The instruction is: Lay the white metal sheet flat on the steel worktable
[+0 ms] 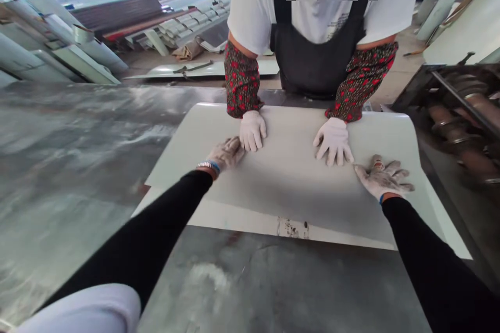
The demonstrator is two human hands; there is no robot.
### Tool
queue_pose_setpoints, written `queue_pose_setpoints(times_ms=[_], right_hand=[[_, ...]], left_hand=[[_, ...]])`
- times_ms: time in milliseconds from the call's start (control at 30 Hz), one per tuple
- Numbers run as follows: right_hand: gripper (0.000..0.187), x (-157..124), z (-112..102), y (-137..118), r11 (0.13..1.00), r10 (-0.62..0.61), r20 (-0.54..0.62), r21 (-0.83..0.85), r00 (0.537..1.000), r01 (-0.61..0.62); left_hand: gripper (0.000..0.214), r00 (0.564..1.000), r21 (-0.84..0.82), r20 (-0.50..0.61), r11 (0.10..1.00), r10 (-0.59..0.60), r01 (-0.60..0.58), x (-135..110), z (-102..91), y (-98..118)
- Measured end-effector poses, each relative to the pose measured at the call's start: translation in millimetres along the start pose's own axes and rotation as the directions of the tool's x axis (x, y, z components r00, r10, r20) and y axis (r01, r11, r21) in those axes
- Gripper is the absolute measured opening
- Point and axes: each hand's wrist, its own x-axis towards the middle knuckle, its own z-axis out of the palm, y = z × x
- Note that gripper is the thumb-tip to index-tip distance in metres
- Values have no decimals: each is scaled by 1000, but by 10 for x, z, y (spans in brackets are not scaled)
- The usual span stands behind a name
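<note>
A large white metal sheet (289,187) lies on a grey steel table (78,166), its near part folded over a lower layer. My left hand (225,154), in a worn grey glove, presses flat on the sheet's left part. My right hand (383,178), gloved too, rests flat with fingers spread on the right part. Across the table a co-worker in white gloves presses one hand (252,130) right beside my left hand and the other hand (334,140) just left of my right hand.
A roller machine (464,114) with metal cylinders stands at the right edge. Stacks of metal sheets and panels (78,47) lie on the floor at the back left. The co-worker's body (320,26) blocks the table's far side.
</note>
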Motion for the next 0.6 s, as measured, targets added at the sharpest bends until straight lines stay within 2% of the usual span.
queue_pose_setpoints(times_ms=[33,100,167,267,400,500,600], right_hand=[[93,-32,86,19,999,-12,-19,-35,1000,11],[91,-77,230,62,994,-49,-95,-105,994,39],[90,-95,321,103,984,-105,-195,-163,975,74],[83,-128,390,122,956,-209,-267,-260,941,138],[71,-366,478,30,895,-323,-234,-392,917,214],[72,-618,542,-84,844,-383,-246,-486,890,229],[73,-733,584,-153,837,-403,-272,-496,874,231]], left_hand=[[65,998,2,16,999,-53,53,-128,175,42],[66,988,2,18,989,-151,151,-335,437,122],[67,983,3,10,983,-182,182,-446,556,182],[69,981,11,-3,981,-192,192,-465,548,223],[70,980,6,2,980,-201,201,-431,489,232],[70,980,1,-18,980,-200,200,-429,489,233],[69,978,2,-50,979,-201,202,-428,495,222]])
